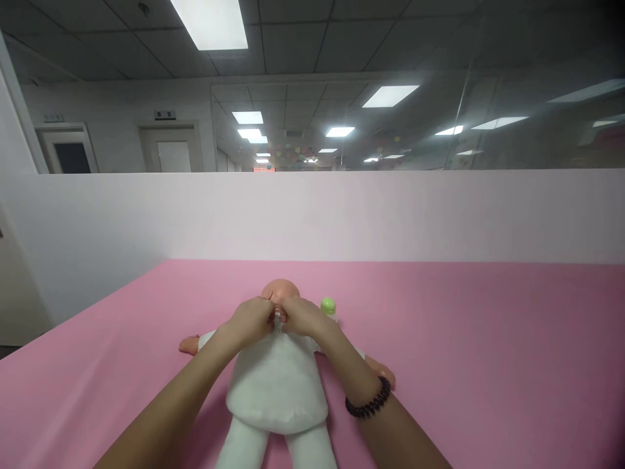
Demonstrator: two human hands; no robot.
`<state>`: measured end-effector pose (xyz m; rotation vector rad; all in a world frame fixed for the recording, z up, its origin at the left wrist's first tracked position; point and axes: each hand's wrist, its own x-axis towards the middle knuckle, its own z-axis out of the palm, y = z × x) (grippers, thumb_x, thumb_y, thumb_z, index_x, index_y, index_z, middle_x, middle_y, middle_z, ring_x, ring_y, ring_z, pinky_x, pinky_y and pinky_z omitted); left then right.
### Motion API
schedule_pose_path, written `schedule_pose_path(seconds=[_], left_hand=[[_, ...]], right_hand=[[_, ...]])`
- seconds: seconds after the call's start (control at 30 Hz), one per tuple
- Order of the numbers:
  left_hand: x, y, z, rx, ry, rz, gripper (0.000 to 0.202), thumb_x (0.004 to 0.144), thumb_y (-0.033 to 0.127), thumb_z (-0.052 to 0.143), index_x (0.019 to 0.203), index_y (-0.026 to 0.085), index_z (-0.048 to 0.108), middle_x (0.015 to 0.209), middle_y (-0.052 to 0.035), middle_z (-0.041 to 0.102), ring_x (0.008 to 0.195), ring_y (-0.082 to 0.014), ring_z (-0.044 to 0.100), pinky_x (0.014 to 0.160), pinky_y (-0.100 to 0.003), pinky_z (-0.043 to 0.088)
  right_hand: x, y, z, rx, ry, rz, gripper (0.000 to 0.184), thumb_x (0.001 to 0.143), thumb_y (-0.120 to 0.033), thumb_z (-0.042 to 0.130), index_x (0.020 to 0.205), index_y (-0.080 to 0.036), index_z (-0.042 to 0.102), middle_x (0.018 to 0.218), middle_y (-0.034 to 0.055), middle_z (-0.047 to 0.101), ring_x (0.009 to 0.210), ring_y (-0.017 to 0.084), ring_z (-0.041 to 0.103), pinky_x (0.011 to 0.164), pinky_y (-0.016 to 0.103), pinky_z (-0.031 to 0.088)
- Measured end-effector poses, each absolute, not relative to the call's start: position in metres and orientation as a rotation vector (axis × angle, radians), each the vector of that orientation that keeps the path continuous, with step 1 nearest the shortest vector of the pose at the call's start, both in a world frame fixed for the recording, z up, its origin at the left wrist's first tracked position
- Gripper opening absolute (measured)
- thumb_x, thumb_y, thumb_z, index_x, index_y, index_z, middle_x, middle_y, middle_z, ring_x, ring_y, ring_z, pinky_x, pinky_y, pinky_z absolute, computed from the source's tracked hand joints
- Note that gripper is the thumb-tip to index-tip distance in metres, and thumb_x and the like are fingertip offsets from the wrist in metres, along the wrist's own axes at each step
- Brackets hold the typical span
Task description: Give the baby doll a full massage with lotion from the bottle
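A baby doll (277,384) in a white top and white leggings lies stretched out on a pink surface, its head (280,288) away from me and its arms spread. My left hand (252,321) is closed at the doll's neck, fingertips pinching the neckline of the white garment (278,324). Facing it, my right hand (303,317) pinches the same neckline from the other side. Small white folds or ties show between the fingertips; their exact shape is hidden. Both hands cover part of the doll's head and shoulders.
Just beyond my right hand stands a small container with a green cap (329,305). The pink padded surface (463,365) ends at a low white wall (342,215), with glass above it. A black coil band (368,402) circles my right wrist.
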<state>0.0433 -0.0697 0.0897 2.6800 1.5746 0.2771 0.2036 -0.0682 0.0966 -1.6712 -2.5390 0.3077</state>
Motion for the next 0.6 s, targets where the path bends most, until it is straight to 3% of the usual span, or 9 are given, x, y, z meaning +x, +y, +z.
schedule_pose_path(seconds=[0.3,0.47,0.6], left_hand=[[0.041,-0.086,0.112,2.613,1.546,0.357,0.019,0.079,0.013,0.054,0.093,0.018,0.065,0.098,-0.0088,0.068,0.087,-0.0229,0.064,0.068,-0.028,0.043],[0.043,-0.094,0.109,2.65,1.537,0.228,0.017,0.077,0.015,0.055,0.087,0.021,0.067,0.087,-0.0052,0.068,0.074,-0.0212,0.064,0.06,-0.029,0.039],[0.047,-0.091,0.101,2.576,1.511,0.229,0.016,0.08,0.022,0.059,0.092,0.022,0.07,0.088,-0.0052,0.069,0.082,-0.0216,0.065,0.067,-0.028,0.044]], right_hand=[[0.205,-0.082,0.118,-1.804,-2.472,0.277,0.013,0.072,-0.008,0.06,0.08,-0.018,0.059,0.073,0.0,0.054,0.064,0.012,0.048,0.055,0.024,0.028],[0.202,-0.083,0.12,-1.736,-2.546,0.396,0.01,0.07,-0.015,0.067,0.078,-0.019,0.062,0.073,-0.0019,0.058,0.064,0.011,0.05,0.054,0.023,0.03],[0.199,-0.081,0.115,-1.711,-2.574,0.457,0.014,0.07,-0.016,0.069,0.084,-0.02,0.067,0.078,-0.0018,0.062,0.066,0.012,0.053,0.056,0.023,0.033]])
